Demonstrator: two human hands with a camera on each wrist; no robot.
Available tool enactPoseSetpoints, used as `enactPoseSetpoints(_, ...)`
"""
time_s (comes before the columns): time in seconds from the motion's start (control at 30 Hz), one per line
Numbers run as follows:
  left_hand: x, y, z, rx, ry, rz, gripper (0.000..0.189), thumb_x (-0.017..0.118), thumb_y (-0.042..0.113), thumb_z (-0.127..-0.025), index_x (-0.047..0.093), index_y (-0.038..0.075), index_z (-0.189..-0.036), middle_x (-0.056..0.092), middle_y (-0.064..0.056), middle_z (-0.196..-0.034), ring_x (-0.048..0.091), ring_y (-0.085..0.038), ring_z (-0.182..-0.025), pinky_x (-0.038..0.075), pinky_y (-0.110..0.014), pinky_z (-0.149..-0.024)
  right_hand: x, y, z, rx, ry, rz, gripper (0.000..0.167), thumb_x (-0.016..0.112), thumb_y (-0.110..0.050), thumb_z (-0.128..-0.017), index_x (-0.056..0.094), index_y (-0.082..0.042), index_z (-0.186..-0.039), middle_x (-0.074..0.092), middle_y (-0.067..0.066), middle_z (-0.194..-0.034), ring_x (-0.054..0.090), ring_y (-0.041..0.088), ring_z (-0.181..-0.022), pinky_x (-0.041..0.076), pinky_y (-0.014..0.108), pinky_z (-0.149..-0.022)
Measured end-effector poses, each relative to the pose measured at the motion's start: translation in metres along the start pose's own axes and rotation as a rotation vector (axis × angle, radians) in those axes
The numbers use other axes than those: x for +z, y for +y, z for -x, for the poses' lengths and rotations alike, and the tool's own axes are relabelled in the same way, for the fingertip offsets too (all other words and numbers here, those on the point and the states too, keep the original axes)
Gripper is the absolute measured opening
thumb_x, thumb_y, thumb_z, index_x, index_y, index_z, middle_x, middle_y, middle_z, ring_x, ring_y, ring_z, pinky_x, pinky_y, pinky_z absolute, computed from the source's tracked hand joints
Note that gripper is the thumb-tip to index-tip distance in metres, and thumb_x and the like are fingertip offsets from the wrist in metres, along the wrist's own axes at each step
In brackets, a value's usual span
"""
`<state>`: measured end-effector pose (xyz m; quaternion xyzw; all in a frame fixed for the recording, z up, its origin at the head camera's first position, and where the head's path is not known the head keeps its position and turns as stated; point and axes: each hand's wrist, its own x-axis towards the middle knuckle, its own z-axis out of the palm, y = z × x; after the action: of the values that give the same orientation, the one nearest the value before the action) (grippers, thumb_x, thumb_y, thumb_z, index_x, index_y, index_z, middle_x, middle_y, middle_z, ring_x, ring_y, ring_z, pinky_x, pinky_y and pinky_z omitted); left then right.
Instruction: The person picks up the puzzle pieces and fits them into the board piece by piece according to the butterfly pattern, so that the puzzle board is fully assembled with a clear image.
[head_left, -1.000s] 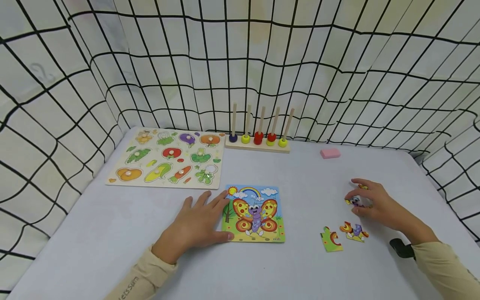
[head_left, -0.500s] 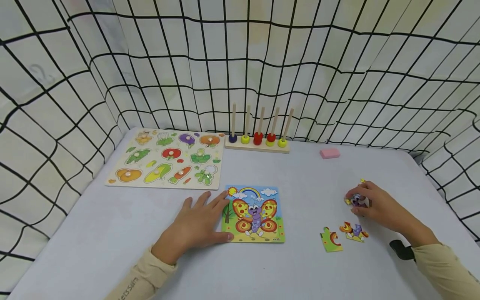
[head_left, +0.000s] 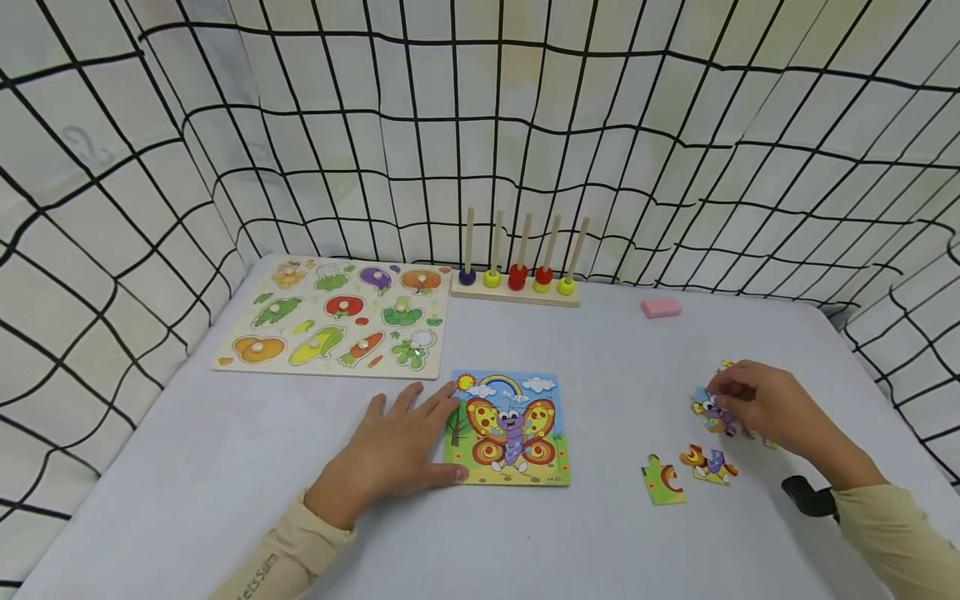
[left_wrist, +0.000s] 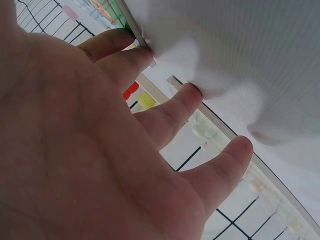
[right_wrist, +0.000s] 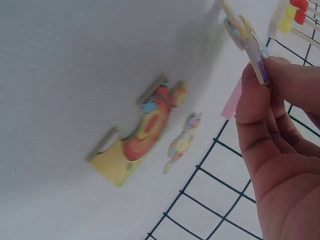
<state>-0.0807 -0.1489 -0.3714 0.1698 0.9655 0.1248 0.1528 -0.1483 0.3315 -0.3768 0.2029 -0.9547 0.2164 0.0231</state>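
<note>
My right hand (head_left: 780, 412) pinches a jigsaw piece (head_left: 707, 407) with a purple face on it, between thumb and fingers. In the right wrist view that jigsaw piece (right_wrist: 247, 37) is held edge-on, above the table. Palm down, my left hand (head_left: 393, 446) lies with fingers spread at the left edge of a butterfly puzzle board (head_left: 512, 429); its index finger and thumb touch that edge. A green corner piece (head_left: 662, 481) and an orange-and-purple piece (head_left: 708, 464) lie in front of the right hand. More pieces are mostly hidden beneath and behind that hand.
A vegetable peg puzzle (head_left: 326, 317) lies at the back left. Beside it stands a wooden bead rack (head_left: 516, 290) with upright pegs. A pink block (head_left: 661, 307) sits at the back right. Black netting (head_left: 480, 142) rises around the white table (head_left: 592, 533).
The right hand took hold of the purple-faced jigsaw piece and shifted slightly right, so more of the piece shows. The left hand has stayed still.
</note>
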Motion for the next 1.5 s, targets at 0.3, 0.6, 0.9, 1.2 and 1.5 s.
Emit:
enactPoseSetpoints(0.3, 0.001, -0.001, 0.0, -0.004, -0.004, 0.002, 0.095, 0.083, 0.059, -0.088, 0.048, 0.009, -0.161, 0.032, -0.006, -0.174, 0.026, -0.045, -0.157, 0.021, -0.079, -0.118, -0.005, -0.019, -0.011, 0.122, -0.113, -0.151, 0.019, 0.078, -0.004, -0.097, 0.074, -0.004, -0.116, 0.072, 0.003, -0.102, 0.065, 0.019, -0.086, 0.057, 0.026, -0.064)
enactPoseSetpoints(0.6, 0.002, -0.002, -0.001, -0.009, -0.007, 0.001, 0.095, 0.083, 0.06, -0.088, 0.047, 0.01, -0.161, 0.031, -0.005, -0.174, 0.026, -0.045, -0.157, 0.021, -0.078, -0.118, 0.015, -0.056, -0.025, 0.114, -0.163, -0.352, 0.013, 0.076, -0.005, -0.099, 0.073, -0.006, -0.111, 0.075, 0.005, -0.103, 0.071, 0.021, -0.085, 0.061, 0.028, -0.078)
enactPoseSetpoints(0.9, 0.002, -0.001, -0.001, -0.012, -0.009, 0.012, 0.094, 0.082, 0.059, -0.089, 0.047, 0.01, -0.161, 0.03, -0.004, -0.175, 0.025, -0.044, -0.157, 0.02, -0.078, -0.118, 0.036, -0.089, -0.043, 0.069, -0.198, -0.439, 0.01, 0.076, -0.005, -0.1, 0.073, -0.007, -0.109, 0.073, 0.005, -0.107, 0.069, 0.022, -0.091, 0.06, 0.028, -0.077)
enactPoseSetpoints(1.2, 0.002, 0.0, -0.001, -0.008, -0.004, 0.006, 0.093, 0.083, 0.057, -0.088, 0.048, 0.01, -0.161, 0.031, -0.004, -0.174, 0.026, -0.044, -0.157, 0.02, -0.077, -0.118, 0.055, -0.112, -0.059, 0.028, -0.234, -0.518, 0.009, 0.076, -0.003, -0.099, 0.074, -0.006, -0.107, 0.072, 0.006, -0.105, 0.069, 0.023, -0.089, 0.06, 0.03, -0.076)
enactPoseSetpoints(1.5, 0.002, -0.001, 0.0, -0.01, 0.003, 0.004, 0.094, 0.084, 0.058, -0.088, 0.048, 0.01, -0.161, 0.032, -0.004, -0.174, 0.025, -0.044, -0.157, 0.02, -0.078, -0.118, 0.071, -0.136, -0.074, -0.022, -0.265, -0.564, 0.009, 0.078, -0.001, -0.097, 0.074, -0.005, -0.104, 0.072, 0.007, -0.106, 0.07, 0.023, -0.091, 0.062, 0.03, -0.078)
